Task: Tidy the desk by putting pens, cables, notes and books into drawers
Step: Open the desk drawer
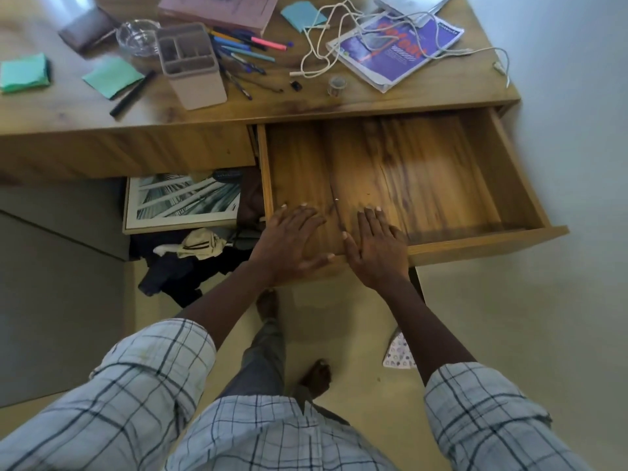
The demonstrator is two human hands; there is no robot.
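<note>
The wooden drawer stands pulled far out from the desk and holds nothing. My left hand and my right hand lie side by side over its front edge, fingers straight and pointing into the drawer. On the desk top lie several pens, a black marker, white cables, green notes, a blue note, a purple magazine and a pink book.
A beige pen holder, a glass bowl, a tape roll and a dark wallet stand on the desk. Under it leans a framed picture beside dark clothes on the floor.
</note>
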